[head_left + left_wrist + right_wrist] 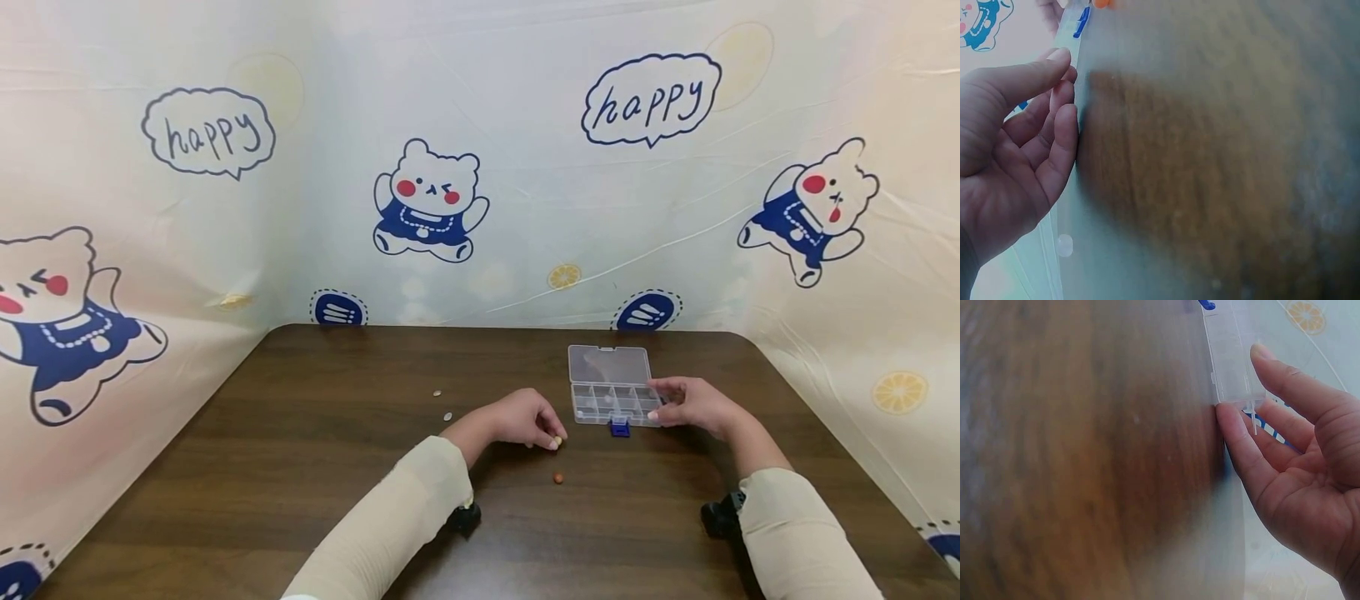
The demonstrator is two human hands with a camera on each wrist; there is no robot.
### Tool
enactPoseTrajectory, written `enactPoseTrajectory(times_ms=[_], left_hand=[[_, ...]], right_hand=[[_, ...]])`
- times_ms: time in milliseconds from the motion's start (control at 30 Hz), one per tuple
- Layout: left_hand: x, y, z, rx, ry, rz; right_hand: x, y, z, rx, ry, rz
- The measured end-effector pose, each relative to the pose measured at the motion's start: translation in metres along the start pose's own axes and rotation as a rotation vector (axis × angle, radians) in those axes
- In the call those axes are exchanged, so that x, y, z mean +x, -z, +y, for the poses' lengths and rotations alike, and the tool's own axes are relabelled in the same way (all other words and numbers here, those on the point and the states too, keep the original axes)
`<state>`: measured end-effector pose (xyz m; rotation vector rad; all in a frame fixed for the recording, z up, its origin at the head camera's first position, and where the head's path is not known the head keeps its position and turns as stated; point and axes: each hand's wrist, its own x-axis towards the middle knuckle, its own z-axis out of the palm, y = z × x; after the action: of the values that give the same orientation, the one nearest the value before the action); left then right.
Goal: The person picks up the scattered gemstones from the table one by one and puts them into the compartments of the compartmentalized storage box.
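Note:
In the head view my left hand pinches a small yellowish round piece between thumb and fingertips, low over the table. A small reddish-brown round piece lies in front of it. To the right is a clear plastic compartment box, its transparent lid folded back and its blue latch facing me. My right hand holds the right end of this box. The right wrist view shows the thumb over the box's edge and the fingers beside its end.
Two small pale flat pieces, one farther back and one nearer, lie left of the left hand. The brown wooden table ends at a printed cloth backdrop on the far side and both flanks.

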<state>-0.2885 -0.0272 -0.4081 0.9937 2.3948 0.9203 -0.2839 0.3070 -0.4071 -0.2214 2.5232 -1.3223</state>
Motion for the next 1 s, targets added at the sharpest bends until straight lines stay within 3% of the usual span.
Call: enactPoseTrajectory(times_ms=[433, 1000], left_hand=[[0.000, 0.003, 0.006, -0.033, -0.016, 0.027], [0.006, 0.007, 0.019, -0.007, -0.021, 0.022]], right_hand=[[-0.001, -0.002, -0.001, 0.031, 0.000, 0.006], [-0.002, -0.002, -0.002, 0.024, 0.004, 0.007]])
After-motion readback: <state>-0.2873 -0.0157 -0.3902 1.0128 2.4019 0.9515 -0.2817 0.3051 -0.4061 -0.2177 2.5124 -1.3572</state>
